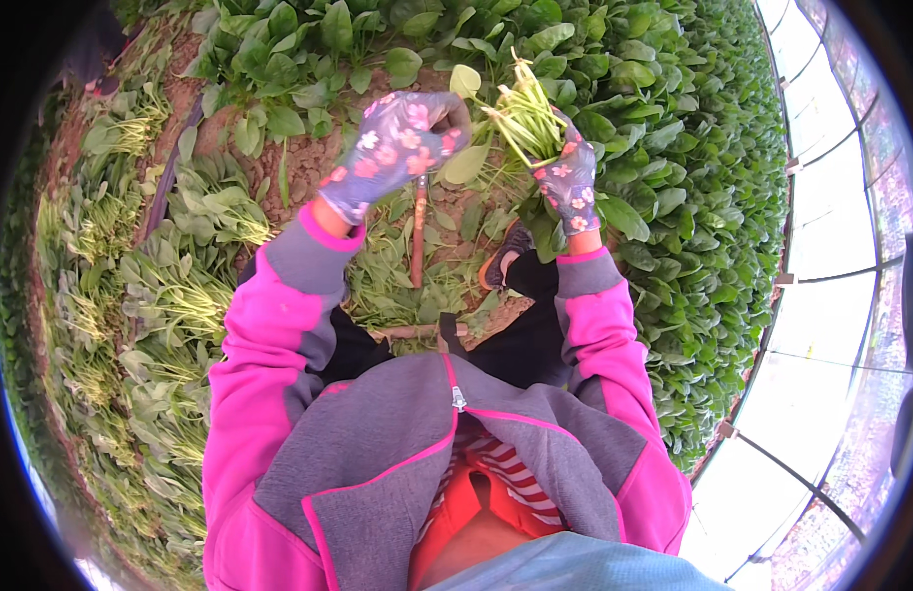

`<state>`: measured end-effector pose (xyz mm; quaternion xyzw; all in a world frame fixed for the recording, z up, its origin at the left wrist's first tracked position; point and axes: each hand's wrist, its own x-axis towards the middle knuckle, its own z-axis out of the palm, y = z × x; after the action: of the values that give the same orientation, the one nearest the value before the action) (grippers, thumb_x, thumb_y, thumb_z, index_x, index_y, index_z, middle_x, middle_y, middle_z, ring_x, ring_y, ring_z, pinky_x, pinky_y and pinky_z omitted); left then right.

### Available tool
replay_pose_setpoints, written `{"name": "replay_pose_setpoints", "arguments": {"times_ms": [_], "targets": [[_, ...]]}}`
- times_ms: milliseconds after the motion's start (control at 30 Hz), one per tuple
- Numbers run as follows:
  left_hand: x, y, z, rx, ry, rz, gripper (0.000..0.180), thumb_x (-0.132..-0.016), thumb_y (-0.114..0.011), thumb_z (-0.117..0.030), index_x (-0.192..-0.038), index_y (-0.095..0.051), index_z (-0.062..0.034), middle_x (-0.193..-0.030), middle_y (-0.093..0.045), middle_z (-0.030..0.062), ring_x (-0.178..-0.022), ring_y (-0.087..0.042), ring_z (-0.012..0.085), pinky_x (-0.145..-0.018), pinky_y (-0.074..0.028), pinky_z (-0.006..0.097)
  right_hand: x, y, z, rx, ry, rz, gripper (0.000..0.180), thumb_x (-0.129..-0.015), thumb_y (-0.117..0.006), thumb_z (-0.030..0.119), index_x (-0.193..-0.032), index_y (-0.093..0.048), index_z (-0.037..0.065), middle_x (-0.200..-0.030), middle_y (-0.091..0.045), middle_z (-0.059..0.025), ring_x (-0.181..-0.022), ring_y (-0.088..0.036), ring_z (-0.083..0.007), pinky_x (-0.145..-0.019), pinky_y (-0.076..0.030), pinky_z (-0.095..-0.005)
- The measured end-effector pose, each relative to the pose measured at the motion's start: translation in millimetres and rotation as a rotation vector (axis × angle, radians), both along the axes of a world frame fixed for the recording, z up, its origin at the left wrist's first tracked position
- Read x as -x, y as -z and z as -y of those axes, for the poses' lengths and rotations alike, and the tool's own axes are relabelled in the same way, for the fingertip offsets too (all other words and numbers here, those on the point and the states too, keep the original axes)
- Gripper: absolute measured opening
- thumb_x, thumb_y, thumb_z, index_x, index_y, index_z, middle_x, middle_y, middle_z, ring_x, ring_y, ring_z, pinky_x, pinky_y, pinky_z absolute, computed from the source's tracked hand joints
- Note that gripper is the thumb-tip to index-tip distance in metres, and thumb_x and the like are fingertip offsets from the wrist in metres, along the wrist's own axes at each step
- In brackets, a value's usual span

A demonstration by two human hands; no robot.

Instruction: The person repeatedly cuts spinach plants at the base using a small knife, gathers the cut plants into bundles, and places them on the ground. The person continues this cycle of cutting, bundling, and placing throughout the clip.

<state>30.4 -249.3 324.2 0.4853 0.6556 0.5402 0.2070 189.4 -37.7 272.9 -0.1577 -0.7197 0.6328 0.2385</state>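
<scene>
A person (378,424) is wearing a pink-and-gray zip jacket (353,458), lower center, flower-print gloves (397,148), upper center, and black trousers (521,345).

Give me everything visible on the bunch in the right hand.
The bunch is many slim, pale-green plant stems, smooth-looking, their ends fanned unevenly toward the picture's top. The gloved right hand wraps it around the side. Broad green leaves show below the hand; which belong to the bunch is hard to tell.

Left hand (397,148) is showing blurred; its curl is hiding whether it's gripping anything. Right hand (572,187) is covering part of the bunch (528,113). Tool's (418,236) top is hiding behind left hand.
</scene>
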Motion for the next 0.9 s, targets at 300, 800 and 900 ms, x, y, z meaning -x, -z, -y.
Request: {"name": "replay_pose_setpoints", "arguments": {"times_ms": [300,800,900], "targets": [[23,4,-1,-0.360,-0.166,-0.101,0.019,-0.083,-0.068,-0.013,-0.099,-0.066,-0.0036,-0.110,-0.060,0.0104,-0.094,-0.060,0.0175,-0.077,-0.050,0.031,-32,-5,-14,0.446,-0.155,0.167,0.073,-0.074,-0.079,0.011,-0.135,-0.038,0.003,-0.119,-0.059,-0.0151,-0.101,-0.064,-0.0297,-0.087,-0.054,-0.0441],[16,4,-18,-0.195,-0.340,-0.246,0.009,-0.081,-0.066,-0.012,-0.082,-0.064,-0.0039,-0.077,-0.063,0.0096,-0.074,-0.063,0.0231,-0.068,-0.048,0.031,-25,20,-8,0.161,-0.405,0.235,0.080,-0.070,-0.079,0.001,-0.139,-0.038,0.007,-0.132,-0.052,-0.0065,-0.117,-0.053,-0.0176,-0.100,-0.044,-0.0334],[25,0,-15,-0.338,-0.089,0.168,0.021,-0.087,-0.063,-0.014,-0.105,-0.064,-0.0035,-0.096,-0.065,0.0075,-0.088,-0.062,0.0166,-0.082,-0.049,0.029,-29,19,-10,0.544,-0.387,0.211,0.082,-0.070,-0.080,0.004,-0.140,-0.036,0.006,-0.131,-0.053,-0.0074,-0.115,-0.055,-0.0201,-0.099,-0.046,-0.0337]]}}
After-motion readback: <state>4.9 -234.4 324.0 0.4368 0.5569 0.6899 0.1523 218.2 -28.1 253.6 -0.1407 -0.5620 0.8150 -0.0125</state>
